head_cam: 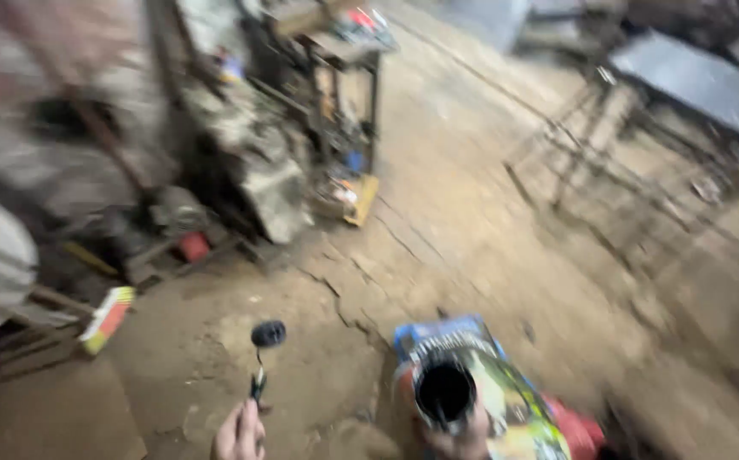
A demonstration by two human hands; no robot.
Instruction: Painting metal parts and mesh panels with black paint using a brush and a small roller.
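Observation:
The view is blurred by motion. My left hand (239,433) shows at the bottom edge, fingers pinched on a thin black stick-like tool (264,356) with a round black head that points up and away. My right hand (463,441) is at the bottom centre, gripping a colourful can or bottle (482,393) with blue, yellow and red printing; its dark round mouth faces the camera. Only the fingers of each hand are visible.
Cracked dirt-coloured concrete floor (437,221) spreads ahead. A metal rack (344,102) cluttered with parts stands at top centre, more junk and a red-yellow box (107,317) at left. A dark metal-framed table (693,94) stands at the upper right.

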